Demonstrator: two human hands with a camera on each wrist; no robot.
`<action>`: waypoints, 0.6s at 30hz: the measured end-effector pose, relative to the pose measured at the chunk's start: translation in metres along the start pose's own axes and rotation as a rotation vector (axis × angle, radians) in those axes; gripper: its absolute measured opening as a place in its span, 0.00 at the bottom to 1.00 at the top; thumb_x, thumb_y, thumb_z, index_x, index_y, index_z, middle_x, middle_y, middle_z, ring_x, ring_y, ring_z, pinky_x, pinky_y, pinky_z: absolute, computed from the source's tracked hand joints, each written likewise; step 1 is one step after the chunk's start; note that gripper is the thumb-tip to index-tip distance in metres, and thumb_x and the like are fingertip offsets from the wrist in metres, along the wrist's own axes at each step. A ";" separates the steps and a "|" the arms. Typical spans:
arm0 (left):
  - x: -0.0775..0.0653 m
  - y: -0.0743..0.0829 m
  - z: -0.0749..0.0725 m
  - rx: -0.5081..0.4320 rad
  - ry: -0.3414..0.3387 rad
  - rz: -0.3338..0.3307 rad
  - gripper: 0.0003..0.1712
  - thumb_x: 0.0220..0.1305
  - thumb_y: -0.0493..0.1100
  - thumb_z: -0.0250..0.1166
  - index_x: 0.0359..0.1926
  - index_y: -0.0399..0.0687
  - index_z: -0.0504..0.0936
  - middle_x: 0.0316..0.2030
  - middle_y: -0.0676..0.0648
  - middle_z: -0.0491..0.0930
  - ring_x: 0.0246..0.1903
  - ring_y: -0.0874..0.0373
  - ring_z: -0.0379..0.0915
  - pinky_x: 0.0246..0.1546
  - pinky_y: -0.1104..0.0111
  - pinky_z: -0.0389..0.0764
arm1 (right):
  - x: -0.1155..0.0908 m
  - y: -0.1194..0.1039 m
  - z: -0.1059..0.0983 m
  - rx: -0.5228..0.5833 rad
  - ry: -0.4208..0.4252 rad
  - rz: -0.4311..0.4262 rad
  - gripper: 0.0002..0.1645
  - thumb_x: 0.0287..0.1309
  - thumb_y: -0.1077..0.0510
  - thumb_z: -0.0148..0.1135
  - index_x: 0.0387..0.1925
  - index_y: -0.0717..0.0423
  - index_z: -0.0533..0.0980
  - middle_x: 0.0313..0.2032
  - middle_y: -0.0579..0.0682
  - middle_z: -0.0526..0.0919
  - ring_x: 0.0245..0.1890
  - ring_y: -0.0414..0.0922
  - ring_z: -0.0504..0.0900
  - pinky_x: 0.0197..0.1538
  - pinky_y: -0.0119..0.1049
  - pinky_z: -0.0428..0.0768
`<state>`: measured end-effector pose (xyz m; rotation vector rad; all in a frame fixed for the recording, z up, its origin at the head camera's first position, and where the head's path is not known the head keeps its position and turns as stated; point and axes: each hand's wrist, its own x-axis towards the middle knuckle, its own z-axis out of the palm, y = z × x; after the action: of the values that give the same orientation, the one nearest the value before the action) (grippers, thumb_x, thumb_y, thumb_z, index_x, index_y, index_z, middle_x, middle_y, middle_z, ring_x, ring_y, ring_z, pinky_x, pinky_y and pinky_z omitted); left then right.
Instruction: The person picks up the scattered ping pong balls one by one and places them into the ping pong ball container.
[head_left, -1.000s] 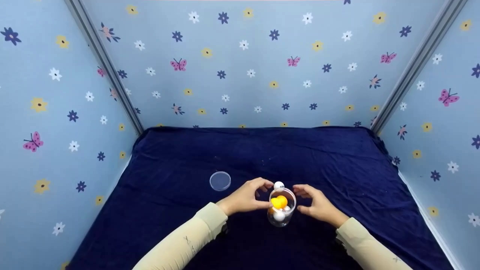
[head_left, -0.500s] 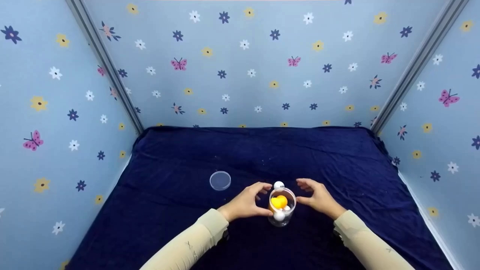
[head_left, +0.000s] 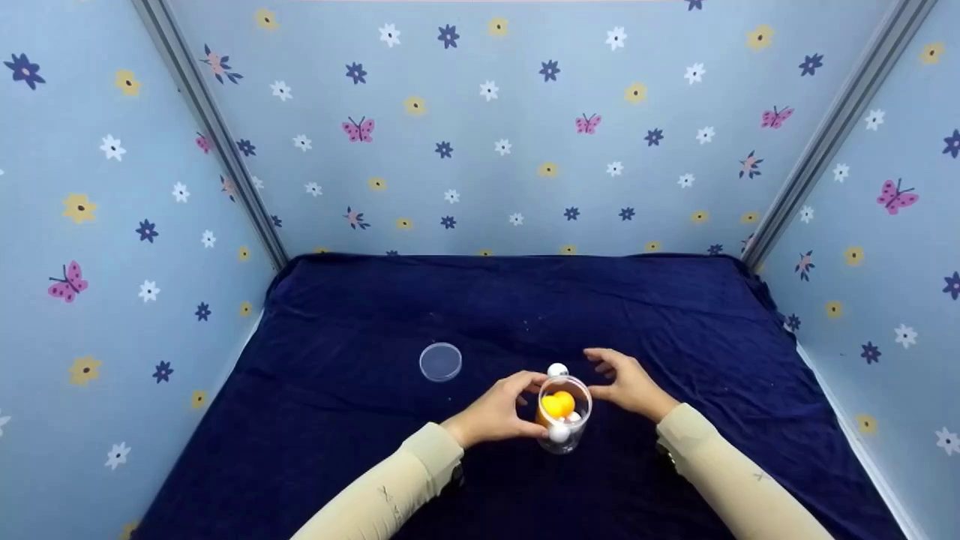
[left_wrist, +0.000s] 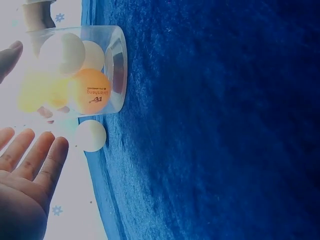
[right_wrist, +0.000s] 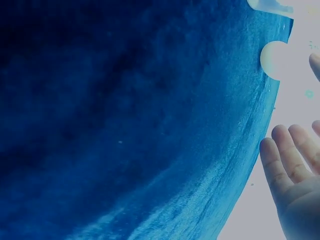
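Observation:
A clear plastic jar [head_left: 564, 444] stands upright on the dark blue cloth, holding orange ping-pong balls [head_left: 559, 404] and white ones. One orange ball [left_wrist: 92, 92] shows printing in the left wrist view. Just behind the jar, a loose white ping-pong ball [head_left: 557, 370] lies on the cloth. My left hand [head_left: 496, 411] is at the jar's left side, thumb near the front and fingers towards the back, extended rather than closed round it. My right hand [head_left: 634, 386] is behind and right of the jar, fingers spread near the loose ball, thumb by the rim.
A round clear lid [head_left: 440, 363] lies flat on the cloth, left of the jar. Dark blue cloth [head_left: 375, 300] covers the table. Flower-patterned walls [head_left: 480, 127] enclose it at the back and both sides.
My right hand has shifted towards the back, its fingers rising past the loose ball. The left hand has edged right and slightly nearer me along the jar. Jar, loose ball and lid have stayed put.

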<state>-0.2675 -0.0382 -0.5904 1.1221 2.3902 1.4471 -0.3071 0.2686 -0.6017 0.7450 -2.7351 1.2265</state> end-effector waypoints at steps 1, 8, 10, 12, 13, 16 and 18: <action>0.000 0.000 0.001 -0.004 -0.002 0.001 0.44 0.55 0.41 0.86 0.70 0.37 0.76 0.65 0.36 0.82 0.62 0.47 0.83 0.59 0.53 0.88 | 0.002 0.000 0.000 0.003 -0.006 -0.003 0.41 0.53 0.66 0.83 0.67 0.73 0.76 0.59 0.73 0.85 0.50 0.68 0.88 0.54 0.63 0.88; 0.003 0.001 0.004 0.024 -0.002 -0.025 0.45 0.54 0.43 0.86 0.71 0.40 0.76 0.63 0.39 0.84 0.60 0.53 0.82 0.57 0.60 0.88 | 0.013 0.000 0.003 -0.011 -0.059 0.021 0.42 0.56 0.62 0.83 0.68 0.73 0.75 0.60 0.72 0.85 0.52 0.68 0.87 0.56 0.63 0.87; 0.004 0.001 0.005 0.023 0.000 -0.029 0.45 0.54 0.43 0.86 0.71 0.40 0.76 0.63 0.40 0.84 0.60 0.54 0.82 0.57 0.59 0.88 | 0.016 0.001 0.005 -0.026 -0.067 0.021 0.41 0.56 0.61 0.83 0.68 0.72 0.76 0.60 0.71 0.85 0.52 0.67 0.88 0.55 0.61 0.88; 0.006 0.001 0.006 0.024 0.004 -0.029 0.44 0.54 0.43 0.86 0.70 0.40 0.77 0.63 0.40 0.85 0.59 0.54 0.82 0.57 0.58 0.89 | 0.019 0.002 0.007 -0.035 -0.071 0.020 0.41 0.56 0.61 0.83 0.67 0.72 0.76 0.60 0.71 0.85 0.52 0.66 0.88 0.55 0.61 0.88; 0.006 0.001 0.006 0.019 0.005 -0.030 0.44 0.54 0.42 0.86 0.70 0.40 0.77 0.63 0.40 0.85 0.59 0.54 0.83 0.57 0.57 0.89 | 0.021 0.002 0.008 -0.043 -0.071 0.014 0.40 0.56 0.61 0.83 0.67 0.72 0.76 0.59 0.71 0.85 0.51 0.66 0.88 0.55 0.61 0.88; 0.007 0.001 0.007 0.012 0.006 -0.025 0.44 0.54 0.42 0.85 0.70 0.39 0.76 0.62 0.40 0.85 0.59 0.53 0.83 0.56 0.57 0.89 | 0.025 0.004 0.011 -0.049 -0.074 0.001 0.40 0.56 0.61 0.83 0.66 0.72 0.77 0.58 0.71 0.86 0.51 0.66 0.88 0.54 0.61 0.88; 0.008 0.001 0.007 0.006 0.002 -0.020 0.44 0.55 0.41 0.85 0.70 0.38 0.76 0.62 0.39 0.85 0.59 0.53 0.83 0.56 0.58 0.89 | 0.026 0.004 0.013 -0.050 -0.076 -0.007 0.39 0.56 0.61 0.83 0.66 0.73 0.77 0.58 0.71 0.86 0.50 0.66 0.88 0.54 0.61 0.88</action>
<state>-0.2692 -0.0275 -0.5911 1.0946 2.4020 1.4369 -0.3302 0.2509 -0.6070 0.8109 -2.8096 1.1470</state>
